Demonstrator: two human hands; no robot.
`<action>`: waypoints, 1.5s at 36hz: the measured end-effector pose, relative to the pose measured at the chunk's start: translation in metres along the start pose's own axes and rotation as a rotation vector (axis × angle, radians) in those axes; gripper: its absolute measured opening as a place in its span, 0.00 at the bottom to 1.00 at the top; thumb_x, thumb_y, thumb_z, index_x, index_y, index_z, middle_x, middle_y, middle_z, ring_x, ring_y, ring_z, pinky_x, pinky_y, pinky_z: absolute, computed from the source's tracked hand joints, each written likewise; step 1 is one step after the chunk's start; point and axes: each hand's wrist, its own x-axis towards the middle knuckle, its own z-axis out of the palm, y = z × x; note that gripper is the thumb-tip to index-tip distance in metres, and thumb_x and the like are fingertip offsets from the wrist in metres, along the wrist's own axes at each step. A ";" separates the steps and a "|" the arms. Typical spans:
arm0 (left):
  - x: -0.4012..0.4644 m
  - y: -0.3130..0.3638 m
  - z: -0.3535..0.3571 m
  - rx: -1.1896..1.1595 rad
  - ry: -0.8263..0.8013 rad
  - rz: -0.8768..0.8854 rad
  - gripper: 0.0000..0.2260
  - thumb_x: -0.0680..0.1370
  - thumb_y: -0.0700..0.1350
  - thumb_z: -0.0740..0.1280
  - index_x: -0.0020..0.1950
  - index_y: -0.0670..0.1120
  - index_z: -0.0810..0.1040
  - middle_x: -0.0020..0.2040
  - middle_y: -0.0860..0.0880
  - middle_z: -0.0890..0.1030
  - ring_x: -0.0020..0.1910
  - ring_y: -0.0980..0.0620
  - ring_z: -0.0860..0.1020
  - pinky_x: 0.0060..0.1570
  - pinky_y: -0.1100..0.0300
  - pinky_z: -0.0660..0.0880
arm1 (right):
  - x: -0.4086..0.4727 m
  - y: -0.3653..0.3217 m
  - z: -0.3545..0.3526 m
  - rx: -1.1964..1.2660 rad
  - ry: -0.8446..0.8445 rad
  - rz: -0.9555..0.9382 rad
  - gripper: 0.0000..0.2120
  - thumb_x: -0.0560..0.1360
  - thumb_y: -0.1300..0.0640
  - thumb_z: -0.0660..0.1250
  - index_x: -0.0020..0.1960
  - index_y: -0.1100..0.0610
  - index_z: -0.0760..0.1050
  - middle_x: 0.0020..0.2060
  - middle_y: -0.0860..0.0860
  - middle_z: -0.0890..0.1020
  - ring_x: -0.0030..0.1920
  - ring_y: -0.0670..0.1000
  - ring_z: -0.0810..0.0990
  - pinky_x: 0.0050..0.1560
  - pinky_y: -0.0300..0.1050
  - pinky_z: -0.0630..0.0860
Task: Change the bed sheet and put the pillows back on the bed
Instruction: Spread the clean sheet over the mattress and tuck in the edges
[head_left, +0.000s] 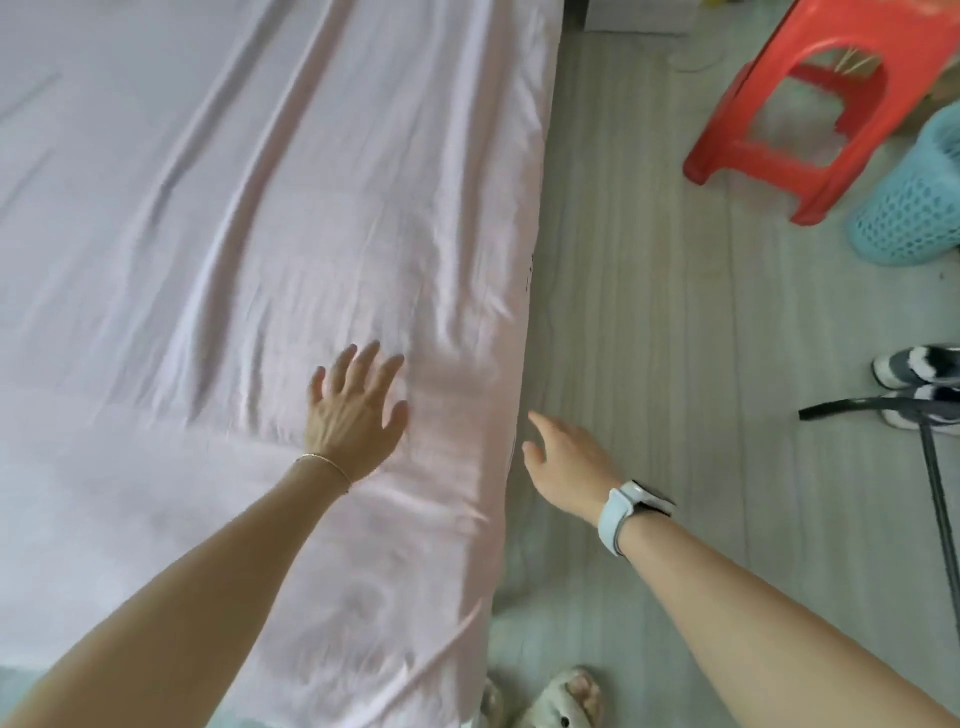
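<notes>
A pale pink bed sheet (249, 218) covers the bed and fills the left two thirds of the view, with long wrinkles running up it. My left hand (356, 402) lies flat on the sheet near the bed's right edge, fingers spread and straight. My right hand (563, 452), with a white watch on the wrist, reaches beside the bed's edge over the floor, fingers extended and holding nothing. The sheet hangs down over that right side. No pillows are in view.
Pale wooden floor (649, 322) runs along the bed's right side. A red plastic stool (810, 114) and a teal mesh basket (919, 202) stand at the upper right. Striped shoes (919, 382) and a dark metal stand sit at the right; fluffy slippers (566, 699) are by my feet.
</notes>
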 end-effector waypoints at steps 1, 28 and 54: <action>0.009 -0.007 -0.005 -0.009 -0.030 -0.070 0.25 0.77 0.56 0.54 0.73 0.50 0.64 0.75 0.46 0.61 0.75 0.42 0.56 0.69 0.40 0.55 | 0.008 -0.005 -0.005 -0.041 0.024 -0.025 0.22 0.81 0.52 0.51 0.73 0.55 0.58 0.70 0.53 0.66 0.68 0.57 0.66 0.65 0.51 0.65; 0.249 -0.101 -0.002 -0.291 0.021 -0.720 0.26 0.79 0.62 0.47 0.76 0.61 0.44 0.78 0.51 0.41 0.75 0.43 0.36 0.67 0.32 0.38 | 0.350 -0.200 -0.113 -0.805 -0.089 -0.562 0.26 0.79 0.38 0.45 0.74 0.36 0.39 0.76 0.46 0.39 0.74 0.59 0.36 0.67 0.72 0.42; 0.156 0.105 0.043 -0.208 0.131 -0.616 0.25 0.69 0.64 0.59 0.58 0.51 0.80 0.67 0.43 0.72 0.69 0.37 0.61 0.65 0.32 0.51 | 0.301 -0.013 -0.184 -0.926 -0.026 -1.141 0.19 0.69 0.47 0.65 0.58 0.50 0.71 0.54 0.55 0.79 0.56 0.57 0.74 0.47 0.53 0.75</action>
